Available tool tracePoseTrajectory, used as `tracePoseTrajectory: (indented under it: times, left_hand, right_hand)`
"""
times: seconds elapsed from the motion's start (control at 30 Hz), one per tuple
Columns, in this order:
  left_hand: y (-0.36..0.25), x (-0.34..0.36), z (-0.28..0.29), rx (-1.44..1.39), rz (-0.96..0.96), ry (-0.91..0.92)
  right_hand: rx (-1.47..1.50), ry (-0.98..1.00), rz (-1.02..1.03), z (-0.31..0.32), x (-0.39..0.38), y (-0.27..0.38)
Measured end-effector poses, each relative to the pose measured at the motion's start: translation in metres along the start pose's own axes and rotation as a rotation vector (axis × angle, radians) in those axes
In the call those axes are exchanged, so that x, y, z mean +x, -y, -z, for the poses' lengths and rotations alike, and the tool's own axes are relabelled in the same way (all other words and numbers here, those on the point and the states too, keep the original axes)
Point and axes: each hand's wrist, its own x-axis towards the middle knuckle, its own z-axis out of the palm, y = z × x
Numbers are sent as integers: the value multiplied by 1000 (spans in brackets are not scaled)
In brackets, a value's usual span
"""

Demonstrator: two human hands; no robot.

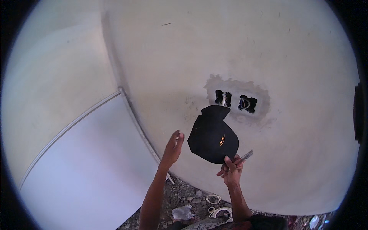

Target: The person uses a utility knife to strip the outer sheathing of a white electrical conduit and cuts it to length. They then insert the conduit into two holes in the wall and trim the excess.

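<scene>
A black cap with small orange marks hangs in front of the wall, just below two electrical box openings. My right hand pinches the cap's lower edge between thumb and fingers. The same hand also grips a slim tool with a flat metal end, its reddish other end showing past the palm; its exact kind is unclear. To the left of the cap, my left hand is raised with its fingers loosely curved and apart, touching nothing.
Wires show in the right box opening; a pale conduit comes out of the left box opening. A framed white panel leans at left. On the rubble floor lie coils of pale cable and a clear plastic bag.
</scene>
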Motion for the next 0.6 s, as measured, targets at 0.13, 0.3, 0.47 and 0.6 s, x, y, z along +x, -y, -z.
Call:
tracePoseTrajectory:
  times: [0.13,0.3,0.47,0.6]
  left_hand:
    - [-21,42,-6,-580,187,534]
    - [-84,59,37,-736,109,764]
    - [-174,101,72,-649,-264,378]
    - [-238,153,120,-592,-504,101]
  right_hand:
    - [-5,-58,109,-22,-18,28]
    - [-113,-167,302,-84,-42,65]
    - [-88,-289,428,-139,-31,58]
    - [-96,-321,462,-230,12,43]
